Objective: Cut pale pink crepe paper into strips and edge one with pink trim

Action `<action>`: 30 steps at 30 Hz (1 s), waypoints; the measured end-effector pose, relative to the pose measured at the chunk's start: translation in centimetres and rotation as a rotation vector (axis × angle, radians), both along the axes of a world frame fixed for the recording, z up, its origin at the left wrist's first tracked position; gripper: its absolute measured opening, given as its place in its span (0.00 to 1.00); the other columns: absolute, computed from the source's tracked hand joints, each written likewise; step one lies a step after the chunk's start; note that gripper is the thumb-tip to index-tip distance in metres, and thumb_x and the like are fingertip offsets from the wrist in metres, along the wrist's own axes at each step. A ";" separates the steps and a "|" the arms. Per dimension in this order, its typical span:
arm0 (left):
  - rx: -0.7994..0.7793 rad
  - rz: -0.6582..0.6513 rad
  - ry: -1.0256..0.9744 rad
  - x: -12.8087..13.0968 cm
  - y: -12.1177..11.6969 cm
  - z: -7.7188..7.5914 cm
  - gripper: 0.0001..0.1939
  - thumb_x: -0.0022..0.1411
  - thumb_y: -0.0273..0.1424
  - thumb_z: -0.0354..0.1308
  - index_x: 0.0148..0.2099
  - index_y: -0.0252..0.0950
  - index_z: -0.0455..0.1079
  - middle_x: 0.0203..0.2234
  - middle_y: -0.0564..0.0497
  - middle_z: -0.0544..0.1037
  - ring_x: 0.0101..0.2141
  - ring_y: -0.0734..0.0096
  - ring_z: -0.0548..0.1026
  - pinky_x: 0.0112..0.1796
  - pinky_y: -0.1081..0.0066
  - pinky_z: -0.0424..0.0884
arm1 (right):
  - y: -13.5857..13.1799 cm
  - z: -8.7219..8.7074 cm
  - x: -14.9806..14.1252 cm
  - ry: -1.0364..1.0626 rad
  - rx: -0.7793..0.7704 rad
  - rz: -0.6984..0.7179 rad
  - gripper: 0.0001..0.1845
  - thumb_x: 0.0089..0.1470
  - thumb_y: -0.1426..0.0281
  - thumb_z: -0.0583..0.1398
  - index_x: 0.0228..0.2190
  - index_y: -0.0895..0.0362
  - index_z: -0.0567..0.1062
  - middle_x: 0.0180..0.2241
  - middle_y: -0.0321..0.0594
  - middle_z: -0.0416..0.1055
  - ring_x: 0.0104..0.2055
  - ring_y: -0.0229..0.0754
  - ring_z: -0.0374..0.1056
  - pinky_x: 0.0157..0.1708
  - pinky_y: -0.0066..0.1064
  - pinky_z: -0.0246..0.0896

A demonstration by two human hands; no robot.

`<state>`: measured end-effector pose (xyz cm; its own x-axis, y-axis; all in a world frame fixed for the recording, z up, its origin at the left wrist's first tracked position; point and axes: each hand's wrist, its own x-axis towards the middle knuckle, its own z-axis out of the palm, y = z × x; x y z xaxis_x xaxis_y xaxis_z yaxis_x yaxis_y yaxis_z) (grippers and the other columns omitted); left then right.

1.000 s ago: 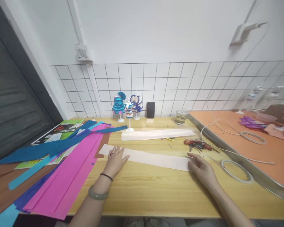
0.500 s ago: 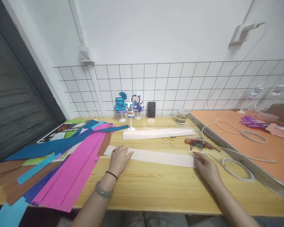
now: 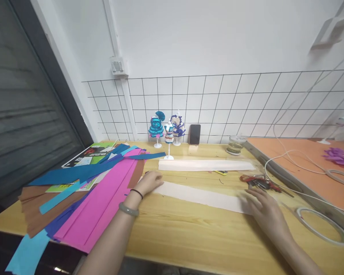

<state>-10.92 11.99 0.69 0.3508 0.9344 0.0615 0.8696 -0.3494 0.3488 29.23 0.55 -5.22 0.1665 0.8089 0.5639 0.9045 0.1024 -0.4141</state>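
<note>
A long white crepe paper strip (image 3: 202, 194) lies on the wooden table, slanting slightly down toward the right. My left hand (image 3: 150, 183) is closed over its left end, and the fingertips are partly hidden behind the hand. At the right end, my right hand (image 3: 265, 208) is stretched open, its fingers apart and slightly blurred, touching or just above the paper. Behind this strip lies a second pale strip (image 3: 206, 165), with a yellow cutter (image 3: 220, 173) at its front edge.
Pink paper sheets (image 3: 94, 206), blue strips (image 3: 74, 173) and brown sheets (image 3: 37, 210) pile up at left. Small decorated dress forms (image 3: 169, 133) stand behind, beside a phone (image 3: 194, 134) and a glass jar (image 3: 235, 145). Keys (image 3: 258, 183) and a tape roll (image 3: 322, 225) lie at right.
The view has swung left, so things sit farther right. My left hand has turned and curled at the strip's left end. My right hand has spread its fingers from a pinch.
</note>
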 end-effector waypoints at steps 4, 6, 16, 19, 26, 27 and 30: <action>-0.067 -0.100 -0.048 1.4 1.2 -0.4 0.11 0.47 0.37 0.60 0.33 0.36 0.72 0.28 0.53 0.74 0.31 0.69 0.70 0.31 0.74 0.61 | 1.8 3.3 -4.6 -0.024 -0.223 0.288 0.18 0.52 0.61 0.50 0.40 0.54 0.71 0.44 0.45 0.68 0.47 0.48 0.63 0.47 0.40 0.58; -0.084 -0.130 -0.061 1.7 1.5 -0.7 0.11 0.46 0.37 0.60 0.31 0.36 0.71 0.26 0.53 0.74 0.30 0.70 0.70 0.29 0.75 0.60 | 3.1 4.6 -6.4 0.011 -0.415 0.392 0.18 0.51 0.60 0.52 0.41 0.54 0.71 0.42 0.44 0.70 0.43 0.46 0.66 0.42 0.35 0.61; 0.020 -0.249 -0.238 1.1 0.7 -0.4 0.07 0.52 0.35 0.57 0.27 0.36 0.68 0.28 0.52 0.72 0.35 0.68 0.68 0.36 0.73 0.62 | 6.2 6.1 -9.8 0.110 -0.714 0.535 0.19 0.47 0.61 0.57 0.41 0.54 0.71 0.33 0.38 0.71 0.33 0.40 0.65 0.32 0.28 0.58; -0.043 -0.216 -0.271 0.9 0.5 0.0 0.08 0.54 0.35 0.53 0.29 0.37 0.68 0.27 0.52 0.73 0.33 0.69 0.69 0.33 0.73 0.62 | 5.8 6.1 -9.6 0.133 -0.756 0.570 0.14 0.48 0.60 0.56 0.32 0.56 0.73 0.31 0.37 0.70 0.31 0.39 0.63 0.29 0.26 0.56; -0.123 -0.125 -0.306 0.0 0.5 -0.4 0.20 0.51 0.32 0.55 0.48 0.39 0.67 0.39 0.51 0.74 0.38 0.67 0.71 0.37 0.72 0.65 | 6.2 5.7 -7.3 0.244 -0.803 0.599 0.17 0.49 0.56 0.54 0.24 0.57 0.69 0.23 0.33 0.64 0.25 0.35 0.57 0.24 0.25 0.50; -0.126 -0.119 -0.303 -0.1 0.6 -0.5 0.22 0.50 0.31 0.55 0.50 0.39 0.66 0.40 0.50 0.74 0.39 0.67 0.71 0.38 0.72 0.65 | 6.4 5.5 -6.9 0.237 -0.802 0.595 0.18 0.49 0.55 0.54 0.22 0.57 0.67 0.21 0.32 0.62 0.24 0.34 0.55 0.23 0.25 0.48; -0.145 -0.118 -0.284 -0.3 0.6 -0.7 0.24 0.49 0.30 0.56 0.50 0.37 0.66 0.41 0.49 0.74 0.39 0.67 0.71 0.39 0.72 0.65 | 6.9 4.9 -5.7 0.200 -0.781 0.577 0.19 0.48 0.53 0.54 0.20 0.57 0.65 0.19 0.30 0.59 0.22 0.33 0.53 0.22 0.25 0.47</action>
<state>-11.27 12.59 0.01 0.4452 0.8945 0.0415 0.6870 -0.3709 0.6249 23.50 7.46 -0.34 -0.3360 0.9285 -0.1581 0.7081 0.1383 -0.6925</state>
